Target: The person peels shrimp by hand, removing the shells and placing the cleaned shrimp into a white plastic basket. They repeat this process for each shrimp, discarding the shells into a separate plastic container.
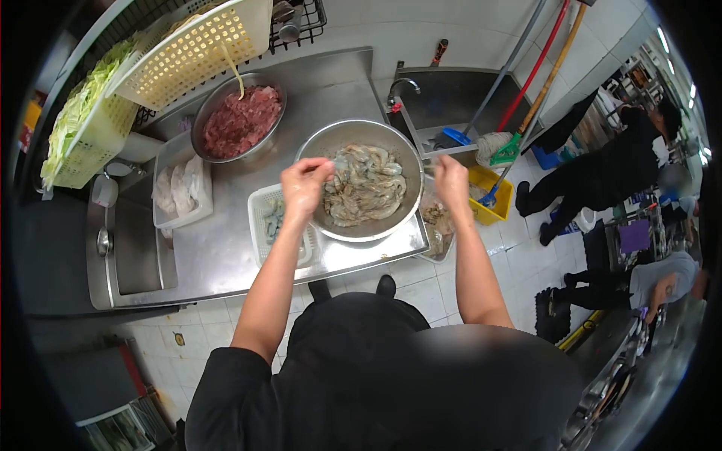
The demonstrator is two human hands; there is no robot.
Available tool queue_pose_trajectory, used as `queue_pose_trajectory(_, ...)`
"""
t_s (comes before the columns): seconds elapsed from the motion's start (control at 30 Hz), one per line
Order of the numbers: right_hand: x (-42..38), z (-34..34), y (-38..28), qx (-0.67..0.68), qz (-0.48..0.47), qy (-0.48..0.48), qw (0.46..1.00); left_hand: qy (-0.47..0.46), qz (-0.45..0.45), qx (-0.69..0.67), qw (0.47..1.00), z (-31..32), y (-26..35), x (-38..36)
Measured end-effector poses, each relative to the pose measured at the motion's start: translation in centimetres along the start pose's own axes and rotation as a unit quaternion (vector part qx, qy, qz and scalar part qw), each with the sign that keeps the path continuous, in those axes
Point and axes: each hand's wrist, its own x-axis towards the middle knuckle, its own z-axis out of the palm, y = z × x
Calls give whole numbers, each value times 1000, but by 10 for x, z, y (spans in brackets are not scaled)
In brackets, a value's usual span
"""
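A large steel bowl (pixel 307 154) holds a heap of unpeeled grey-brown shrimp (pixel 365 192). Over its left rim, my left hand (pixel 304 186) is closed in a pinch, a pale bluish shrimp (pixel 340 162) seeming to sit at the fingertips. My right hand (pixel 452 183) is closed just beyond the bowl's right rim, above a bag of shrimp shells (pixel 438 222). What its fingers hold is too small to make out. Below my left wrist stands a white plastic basket (pixel 259 207) with several bluish peeled shrimp (pixel 274 219) in it.
Left on the steel counter (pixel 214 252) are a bowl of red meat (pixel 244 124) and a tub of pale meat (pixel 180 188). Cream baskets (pixel 203 56) stand above. At right are a sink (pixel 451 98), mop handles (pixel 534 71), a yellow bucket (pixel 490 210) and two people.
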Motion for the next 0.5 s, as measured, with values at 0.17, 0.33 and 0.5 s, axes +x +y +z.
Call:
queue_pose_trajectory(0.17,-18,-15,26,-177,18,-8,984,107,16,72,991,-97,-35,-9)
queue_pose_trajectory(0.33,3,58,-51,0,-214,-165,963,145,17,509,848,-121,-63,-34)
queue_pose_trajectory(0.5,-2,180,-95,-90,-156,-257,950,84,59,287,952,-92,-57,-20)
